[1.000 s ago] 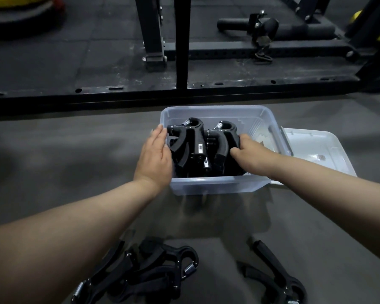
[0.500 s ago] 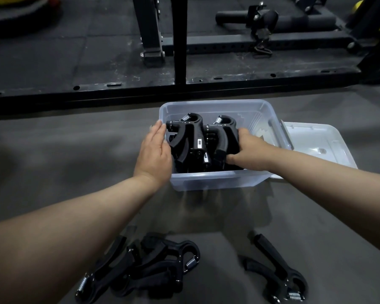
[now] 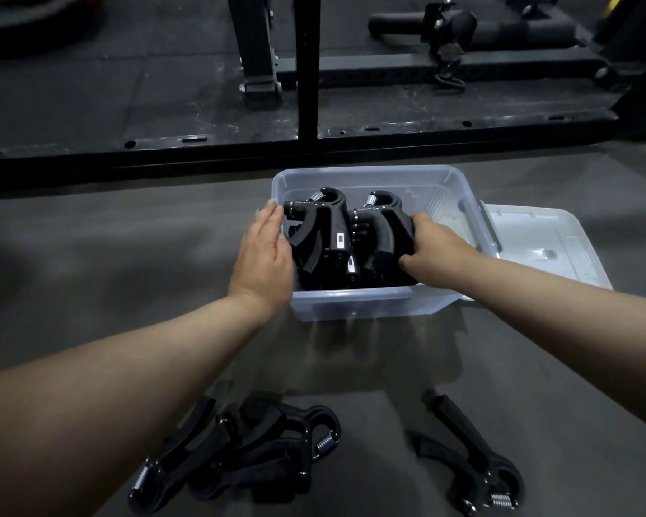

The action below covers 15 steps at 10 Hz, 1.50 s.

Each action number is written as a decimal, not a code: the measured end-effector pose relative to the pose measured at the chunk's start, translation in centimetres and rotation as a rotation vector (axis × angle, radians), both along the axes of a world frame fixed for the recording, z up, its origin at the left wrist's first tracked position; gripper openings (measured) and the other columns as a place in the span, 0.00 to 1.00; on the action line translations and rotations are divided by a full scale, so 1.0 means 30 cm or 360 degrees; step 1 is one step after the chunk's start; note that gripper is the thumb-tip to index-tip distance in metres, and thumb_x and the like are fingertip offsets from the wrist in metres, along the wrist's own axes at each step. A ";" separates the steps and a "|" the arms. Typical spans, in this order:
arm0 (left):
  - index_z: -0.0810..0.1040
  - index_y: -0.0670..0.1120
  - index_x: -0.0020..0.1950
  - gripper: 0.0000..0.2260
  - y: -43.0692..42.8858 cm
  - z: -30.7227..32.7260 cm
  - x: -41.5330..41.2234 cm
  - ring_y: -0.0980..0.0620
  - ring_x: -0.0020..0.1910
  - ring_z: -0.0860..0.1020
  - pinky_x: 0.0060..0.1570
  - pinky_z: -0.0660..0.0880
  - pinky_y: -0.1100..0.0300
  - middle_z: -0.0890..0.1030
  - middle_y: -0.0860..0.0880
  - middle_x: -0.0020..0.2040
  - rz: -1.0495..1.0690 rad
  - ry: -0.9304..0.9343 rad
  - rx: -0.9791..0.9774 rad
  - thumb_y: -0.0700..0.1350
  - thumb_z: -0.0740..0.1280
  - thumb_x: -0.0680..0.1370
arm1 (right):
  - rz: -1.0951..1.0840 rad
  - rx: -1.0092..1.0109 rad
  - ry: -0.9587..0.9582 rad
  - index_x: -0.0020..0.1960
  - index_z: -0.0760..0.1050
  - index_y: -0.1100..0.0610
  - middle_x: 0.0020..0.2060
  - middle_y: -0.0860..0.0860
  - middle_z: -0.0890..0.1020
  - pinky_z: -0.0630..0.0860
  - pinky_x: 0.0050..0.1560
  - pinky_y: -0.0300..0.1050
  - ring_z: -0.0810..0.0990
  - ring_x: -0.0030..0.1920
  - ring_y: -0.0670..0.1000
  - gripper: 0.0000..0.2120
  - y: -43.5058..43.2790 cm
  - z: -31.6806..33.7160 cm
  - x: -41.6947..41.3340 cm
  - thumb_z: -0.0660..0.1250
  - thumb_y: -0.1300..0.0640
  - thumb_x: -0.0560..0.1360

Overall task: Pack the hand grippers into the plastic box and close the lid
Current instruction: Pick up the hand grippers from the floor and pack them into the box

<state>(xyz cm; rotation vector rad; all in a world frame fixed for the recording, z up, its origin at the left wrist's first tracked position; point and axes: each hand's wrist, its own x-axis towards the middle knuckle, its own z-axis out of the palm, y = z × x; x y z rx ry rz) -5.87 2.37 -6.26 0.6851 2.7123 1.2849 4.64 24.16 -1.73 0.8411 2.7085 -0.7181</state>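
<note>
Both hands at the plastic box (image 3: 366,307), hand grippers (image 3: 332,236) standing packed inside.

My left hand (image 3: 263,255) lies flat against the left side of the black stack, fingers straight and together, tips at the box's left rim. My right hand (image 3: 435,248) is on the right side, fingers curled round the handle of the outermost gripper, thumb tucked low. The stack fills the left and middle of the box; the right end shows bare clear plastic. The lid (image 3: 545,248) lies on the floor (image 3: 90,274) just beside the box's right wall, partly behind it. Nearer me, loose grippers (image 3: 262,453) lie heaped on the floor, a lone gripper (image 3: 474,468) apart to their right. A black rack frame (image 3: 306,69) stands beyond the box.
</note>
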 end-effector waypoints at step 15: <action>0.62 0.43 0.76 0.21 0.003 -0.007 -0.007 0.52 0.77 0.55 0.72 0.47 0.66 0.58 0.46 0.78 0.0015 -0.0006 -0.0128 0.40 0.50 0.82 | 0.1539 0.0505 0.0823 0.56 0.74 0.56 0.54 0.57 0.71 0.69 0.57 0.53 0.73 0.54 0.60 0.17 -0.141 -0.181 0.404 0.66 0.59 0.67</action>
